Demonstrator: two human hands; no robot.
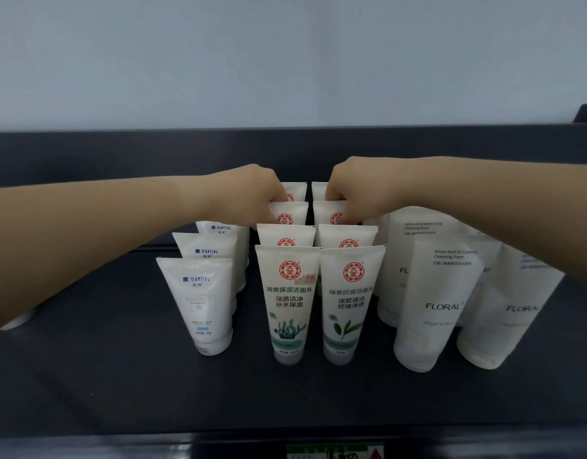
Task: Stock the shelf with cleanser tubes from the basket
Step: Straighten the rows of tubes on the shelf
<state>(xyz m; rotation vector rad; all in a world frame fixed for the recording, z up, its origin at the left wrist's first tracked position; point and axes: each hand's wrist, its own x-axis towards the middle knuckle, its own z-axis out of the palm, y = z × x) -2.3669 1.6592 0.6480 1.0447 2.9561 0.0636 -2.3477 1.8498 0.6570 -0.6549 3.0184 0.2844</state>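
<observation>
Near the back edge of the shelf (120, 376), the left hand (262, 193) pinches the top crimp of a red-seal cleanser tube (290, 214) and the right hand (348, 190) grips the neighbouring tube (328, 215). Best lower both squarely onto their caps, aligned, without nudging the front rows (289, 303).

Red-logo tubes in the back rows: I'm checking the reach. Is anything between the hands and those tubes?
Nothing visible. The left hand pinches the left third-row tube at its top edge, and the right hand pinches the right third-row tube. The front tubes stand nearer the camera, not in between.
</observation>
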